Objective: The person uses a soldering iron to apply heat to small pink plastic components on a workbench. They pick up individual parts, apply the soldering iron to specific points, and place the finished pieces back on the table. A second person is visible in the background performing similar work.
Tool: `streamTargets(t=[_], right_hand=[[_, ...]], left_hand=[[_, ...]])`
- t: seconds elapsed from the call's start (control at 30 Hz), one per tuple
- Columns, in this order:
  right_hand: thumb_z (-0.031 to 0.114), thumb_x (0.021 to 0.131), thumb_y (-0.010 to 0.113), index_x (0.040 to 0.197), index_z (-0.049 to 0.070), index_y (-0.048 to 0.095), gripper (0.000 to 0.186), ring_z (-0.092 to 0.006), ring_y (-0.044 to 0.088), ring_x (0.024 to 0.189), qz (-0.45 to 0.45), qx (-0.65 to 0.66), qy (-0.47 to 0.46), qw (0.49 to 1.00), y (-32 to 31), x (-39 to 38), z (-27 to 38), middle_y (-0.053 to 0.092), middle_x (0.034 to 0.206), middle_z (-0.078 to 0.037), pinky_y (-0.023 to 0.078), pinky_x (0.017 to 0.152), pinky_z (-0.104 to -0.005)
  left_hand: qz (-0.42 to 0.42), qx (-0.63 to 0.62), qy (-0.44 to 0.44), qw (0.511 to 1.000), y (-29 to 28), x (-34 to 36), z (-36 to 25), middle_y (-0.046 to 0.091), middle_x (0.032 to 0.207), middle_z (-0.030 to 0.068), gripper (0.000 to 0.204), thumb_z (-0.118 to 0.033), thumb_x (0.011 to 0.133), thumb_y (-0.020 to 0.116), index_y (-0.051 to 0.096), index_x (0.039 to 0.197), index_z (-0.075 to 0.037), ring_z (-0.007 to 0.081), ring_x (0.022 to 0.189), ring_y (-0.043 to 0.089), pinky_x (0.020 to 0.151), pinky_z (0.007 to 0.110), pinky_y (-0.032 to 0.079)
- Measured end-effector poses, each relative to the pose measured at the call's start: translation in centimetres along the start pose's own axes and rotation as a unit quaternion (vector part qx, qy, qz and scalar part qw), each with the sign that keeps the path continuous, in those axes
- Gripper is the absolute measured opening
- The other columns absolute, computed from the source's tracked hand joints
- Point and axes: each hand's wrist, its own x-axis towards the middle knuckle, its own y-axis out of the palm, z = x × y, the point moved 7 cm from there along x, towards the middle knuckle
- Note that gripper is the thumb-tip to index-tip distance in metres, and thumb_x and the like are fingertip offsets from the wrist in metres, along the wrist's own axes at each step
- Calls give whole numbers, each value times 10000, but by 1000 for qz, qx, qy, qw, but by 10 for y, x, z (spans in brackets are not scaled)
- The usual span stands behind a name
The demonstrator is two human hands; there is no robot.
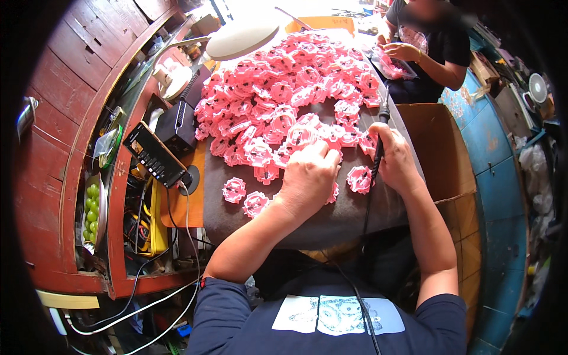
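My left hand [312,170] reaches into a large pile of pink plastic pieces [260,89], fingers curled on one pink piece [300,135] near the pile's front; its fingertips are partly hidden. My right hand [391,154] is closed around a soldering iron [379,139], black-handled, held upright with its thin metal tip pointing up and its cord trailing down. Between and below my hands lie loose pink pieces [359,178], with two more [234,190] at the left front of the dark mat [231,222].
A phone on a stand [152,155], a black box [173,127] and a lamp [241,41] line the left. Grapes [92,210] sit on a shelf. A co-worker [438,68] handles pink items at upper right, above a cardboard box [441,142]. Cables hang at lower left.
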Motion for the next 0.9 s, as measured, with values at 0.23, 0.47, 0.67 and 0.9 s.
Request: streamTargets(t=[0.23, 0.47, 0.67, 0.9], right_hand=[[-9, 813, 785, 1231, 48, 589, 466, -402, 671, 979, -26, 43, 14, 999, -8, -23, 6, 690, 1024, -177, 537, 849, -461], [-22, 768, 826, 1248, 40, 571, 548, -350, 668, 942, -13, 34, 2, 999, -16, -41, 22, 663, 1049, -153, 551, 846, -426], [58, 775, 837, 1277, 47, 566, 571, -395, 622, 928, -25, -4, 1, 1000, -20, -57, 33, 667, 1003, -164, 494, 828, -488], [78, 782, 809, 1299, 36, 565, 573, -397, 620, 938, -64, -27, 20, 997, -21, -62, 37, 666, 1005, -167, 477, 856, -502]], left_hand=[[32, -37, 24, 998, 9, -2, -1, 614, 944, 138, 150, -74, 870, 748, 643, 972, -40, 343, 899, 653, 798, 445, 557], [7, -49, 18, 999, -5, 1, -4, 622, 984, 149, 190, -54, 839, 733, 636, 1002, -40, 359, 944, 653, 836, 454, 556], [46, -44, 10, 998, 5, 5, -4, 635, 1005, 141, 173, -74, 843, 729, 653, 994, -40, 341, 962, 662, 847, 443, 566], [63, -65, 80, 993, 23, 13, -25, 645, 1055, 115, 168, -51, 844, 706, 659, 1005, -49, 327, 915, 676, 816, 445, 569]])
